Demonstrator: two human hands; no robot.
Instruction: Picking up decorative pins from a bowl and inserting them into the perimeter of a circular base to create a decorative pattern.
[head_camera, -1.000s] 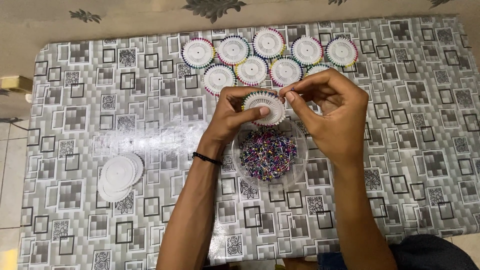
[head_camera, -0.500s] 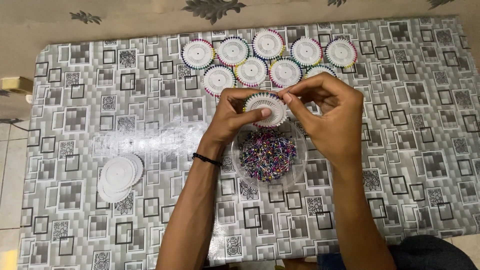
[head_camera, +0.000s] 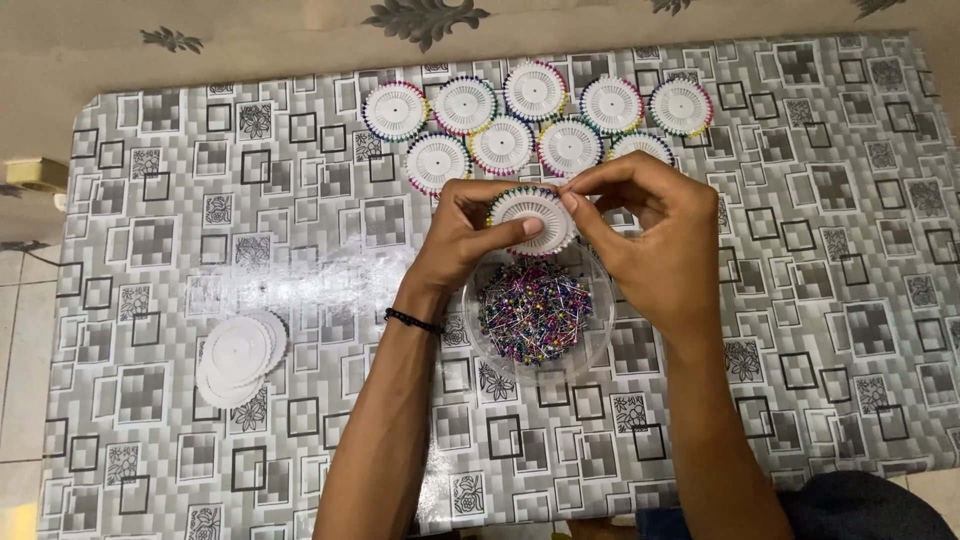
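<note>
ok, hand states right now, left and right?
Left hand: closed on the white pin wheel, over the bowl of pins.
Right hand: fingertips pinched at the wheel's rim; any pin too small to tell.

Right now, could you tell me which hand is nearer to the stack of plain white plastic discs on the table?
The left hand. It holds a white pin wheel to the right of the stack of plain white plastic discs; the right hand is farther right, pinching at the wheel's rim.
</note>
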